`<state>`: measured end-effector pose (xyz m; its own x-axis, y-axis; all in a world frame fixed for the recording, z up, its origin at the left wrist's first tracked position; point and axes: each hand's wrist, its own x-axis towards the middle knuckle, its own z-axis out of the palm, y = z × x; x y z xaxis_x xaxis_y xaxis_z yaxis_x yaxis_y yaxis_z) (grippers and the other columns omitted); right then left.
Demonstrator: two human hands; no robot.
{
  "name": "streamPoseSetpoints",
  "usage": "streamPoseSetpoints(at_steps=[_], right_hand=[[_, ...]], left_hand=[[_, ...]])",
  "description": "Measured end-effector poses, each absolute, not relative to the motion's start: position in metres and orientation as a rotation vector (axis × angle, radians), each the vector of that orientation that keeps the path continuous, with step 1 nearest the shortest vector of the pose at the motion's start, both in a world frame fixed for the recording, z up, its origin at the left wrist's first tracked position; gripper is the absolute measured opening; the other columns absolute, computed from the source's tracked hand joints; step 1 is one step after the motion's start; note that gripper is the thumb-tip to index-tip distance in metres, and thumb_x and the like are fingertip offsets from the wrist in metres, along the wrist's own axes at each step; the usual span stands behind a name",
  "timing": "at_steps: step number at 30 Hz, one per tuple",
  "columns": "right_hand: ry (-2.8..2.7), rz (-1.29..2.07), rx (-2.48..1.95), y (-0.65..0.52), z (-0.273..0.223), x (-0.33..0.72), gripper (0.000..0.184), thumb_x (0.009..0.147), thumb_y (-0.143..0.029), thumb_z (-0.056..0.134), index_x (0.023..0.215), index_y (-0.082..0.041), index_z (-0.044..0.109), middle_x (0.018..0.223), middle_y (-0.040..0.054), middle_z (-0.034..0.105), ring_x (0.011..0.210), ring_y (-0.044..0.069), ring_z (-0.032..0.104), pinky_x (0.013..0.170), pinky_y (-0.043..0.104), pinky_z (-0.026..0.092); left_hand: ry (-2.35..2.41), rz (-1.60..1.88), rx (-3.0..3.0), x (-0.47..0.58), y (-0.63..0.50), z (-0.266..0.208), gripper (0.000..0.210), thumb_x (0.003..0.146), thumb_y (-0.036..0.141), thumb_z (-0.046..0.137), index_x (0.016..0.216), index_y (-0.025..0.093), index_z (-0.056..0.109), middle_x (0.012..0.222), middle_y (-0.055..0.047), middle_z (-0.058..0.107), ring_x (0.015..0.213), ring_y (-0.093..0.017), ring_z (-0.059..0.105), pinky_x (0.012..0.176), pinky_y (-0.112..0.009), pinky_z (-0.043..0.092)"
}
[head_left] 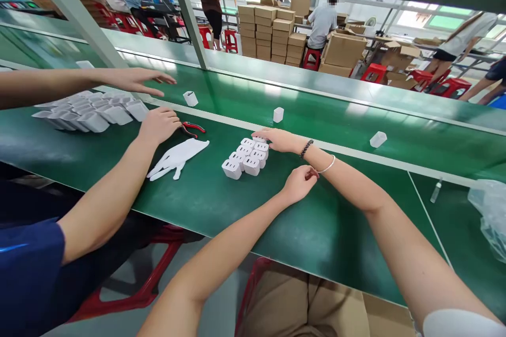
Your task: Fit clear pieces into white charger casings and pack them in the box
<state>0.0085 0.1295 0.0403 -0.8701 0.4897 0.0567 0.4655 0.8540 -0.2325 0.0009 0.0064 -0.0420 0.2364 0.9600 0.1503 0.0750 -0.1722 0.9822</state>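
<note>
My right hand point(282, 140), with a beaded bracelet and a silver bangle point(331, 163) on that arm, reaches over the far end of a group of white charger blocks point(251, 165). Its fingers are closed around the farthest charger block point(260, 139). Dark port slots show on the blocks' upper faces. Nearer to me, my left hand point(300, 183) is closed, fingers curled beside the bangle; what they hold, if anything, is hidden. Left of the blocks lie a white glove point(177, 158) and red-handled pliers point(193, 127).
At left, a co-worker's hands point(160, 124) are by many white housings point(95, 116). Single white blocks point(278, 115) lie spaced along the green belt point(237, 105) beyond a pale rail. A small bottle point(436, 191) and a plastic bag point(490, 210) are at right. A frame post point(190, 16) stands ahead.
</note>
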Motion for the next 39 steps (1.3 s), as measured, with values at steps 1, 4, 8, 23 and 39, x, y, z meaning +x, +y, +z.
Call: streamPoseSetpoints(at_steps=[1, 4, 8, 23, 39], right_hand=[[-2.895, 0.347, -0.775, 0.132, 0.041, 0.011, 0.057, 0.082, 0.003, 0.051, 0.134, -0.02, 0.053, 0.133, 0.0111, 0.058, 0.11, 0.023, 0.061, 0.089, 0.032, 0.049], [-2.783, 0.317, -0.94, 0.13, 0.05, 0.034, 0.045, 0.08, -0.007, 0.065, 0.123, -0.016, 0.057, 0.115, 0.0117, 0.065, 0.105, 0.026, 0.061, 0.085, 0.035, 0.048], [-2.453, 0.485, -1.009, 0.102, 0.057, 0.097, 0.044, 0.075, -0.02, 0.077, 0.113, -0.017, 0.055, 0.102, 0.0066, 0.066, 0.093, 0.022, 0.062, 0.078, 0.032, 0.049], [-1.776, 0.659, -1.462, 0.014, -0.012, 0.306, 0.024, 0.087, -0.036, 0.059, 0.098, -0.016, 0.066, 0.092, 0.0049, 0.066, 0.082, 0.017, 0.06, 0.076, 0.033, 0.049], [-1.905, 0.79, -1.413, 0.014, -0.013, 0.325, 0.012, 0.083, -0.028, 0.064, 0.077, -0.017, 0.065, 0.101, 0.0061, 0.059, 0.082, 0.016, 0.056, 0.077, 0.032, 0.047]], left_hand=[[1.019, 1.111, 1.476, 0.001, 0.006, -0.041, 0.006, 0.075, 0.015, 0.057, 0.076, 0.015, 0.064, 0.077, -0.003, 0.065, 0.067, -0.012, 0.054, 0.064, -0.025, 0.044], [1.022, 1.147, 1.368, 0.001, 0.007, -0.038, 0.004, 0.074, 0.017, 0.06, 0.077, 0.015, 0.063, 0.074, -0.002, 0.062, 0.065, -0.012, 0.055, 0.061, -0.025, 0.045], [0.982, 1.236, 1.136, -0.006, 0.01, -0.024, 0.025, 0.083, 0.03, 0.055, 0.105, 0.016, 0.055, 0.095, -0.006, 0.062, 0.075, -0.013, 0.063, 0.067, -0.027, 0.052], [0.834, 0.987, 0.876, -0.018, 0.009, -0.007, 0.034, 0.083, 0.033, 0.067, 0.112, 0.017, 0.061, 0.097, -0.007, 0.07, 0.08, -0.015, 0.07, 0.071, -0.025, 0.057], [0.896, 1.0, 0.749, -0.028, 0.011, -0.001, 0.027, 0.082, 0.03, 0.069, 0.105, 0.017, 0.067, 0.1, -0.007, 0.072, 0.083, -0.017, 0.07, 0.074, -0.025, 0.06]])
